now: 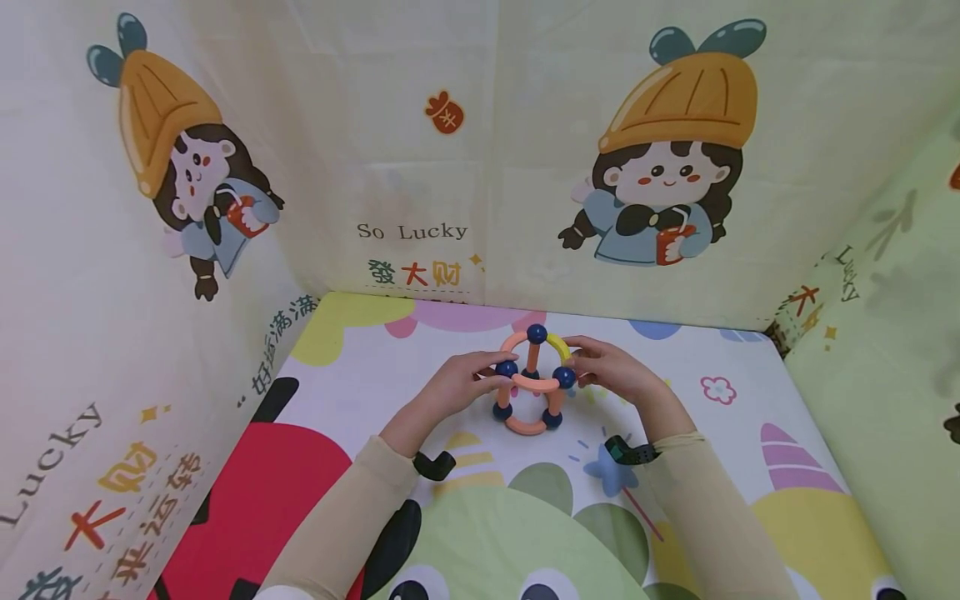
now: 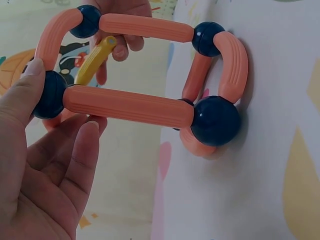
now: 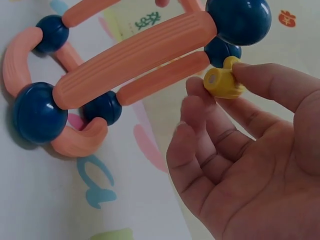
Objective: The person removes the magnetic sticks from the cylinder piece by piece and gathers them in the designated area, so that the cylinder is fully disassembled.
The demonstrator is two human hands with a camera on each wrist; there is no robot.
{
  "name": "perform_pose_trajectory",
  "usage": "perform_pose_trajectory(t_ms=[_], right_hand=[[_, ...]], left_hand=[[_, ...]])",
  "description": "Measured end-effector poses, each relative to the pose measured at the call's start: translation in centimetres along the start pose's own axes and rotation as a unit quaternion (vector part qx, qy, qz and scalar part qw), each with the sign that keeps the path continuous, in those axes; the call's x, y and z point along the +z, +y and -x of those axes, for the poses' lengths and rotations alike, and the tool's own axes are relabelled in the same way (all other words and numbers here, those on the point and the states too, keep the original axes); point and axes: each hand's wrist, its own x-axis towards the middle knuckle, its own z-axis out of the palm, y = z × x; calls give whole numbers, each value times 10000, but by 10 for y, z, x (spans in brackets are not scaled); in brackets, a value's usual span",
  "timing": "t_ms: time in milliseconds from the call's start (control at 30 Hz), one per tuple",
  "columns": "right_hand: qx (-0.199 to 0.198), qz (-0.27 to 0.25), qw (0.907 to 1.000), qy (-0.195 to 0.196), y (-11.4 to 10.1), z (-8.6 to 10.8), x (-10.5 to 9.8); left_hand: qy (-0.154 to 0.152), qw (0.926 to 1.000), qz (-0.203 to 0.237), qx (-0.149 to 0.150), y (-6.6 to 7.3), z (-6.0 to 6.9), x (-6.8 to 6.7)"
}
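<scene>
A prism-shaped frame of salmon magnetic rods (image 1: 534, 386) and navy balls stands on the patterned mat. At its upper left ball (image 2: 50, 95), my left hand (image 1: 457, 382) grips with thumb and fingers. My right hand (image 1: 618, 367) pinches a yellow curved magnetic rod (image 3: 222, 84) between thumb and fingers, at the frame's upper right. The yellow rod's far end appears to meet the back ball (image 1: 537, 333). Its near end, showing a round silver tip, stands apart from the upper right ball (image 3: 239, 20) in the right wrist view.
The mat (image 1: 420, 333) carries printed cartoon shapes. Cream printed cloth (image 1: 525, 167) hangs upright behind it and along both sides. Dark bands circle both wrists, including the right wrist band (image 1: 632, 451).
</scene>
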Motion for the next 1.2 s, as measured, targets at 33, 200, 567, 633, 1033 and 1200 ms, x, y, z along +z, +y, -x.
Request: perform_pose_trajectory(t_ms=[33, 200, 567, 633, 1033, 1200], right_hand=[[-7, 5, 10000, -13, -1, -1, 0], [-200, 57, 9998, -59, -6, -4, -2], [-482, 350, 9982, -63, -25, -16, -5], [-473, 454, 9978, -58, -25, -19, -5], [-617, 754, 9949, 265, -26, -21, -1], [-685, 918, 9929, 334, -28, -20, -2]], left_hand=[[20, 10000, -5, 8, 0, 0, 0], [88, 9999, -61, -21, -1, 0, 2], [52, 9999, 67, -111, 0, 0, 2], [46, 9999, 93, -134, -1, 1, 2], [25, 9997, 167, -155, -2, 1, 3], [33, 9999, 133, -58, -2, 1, 2]])
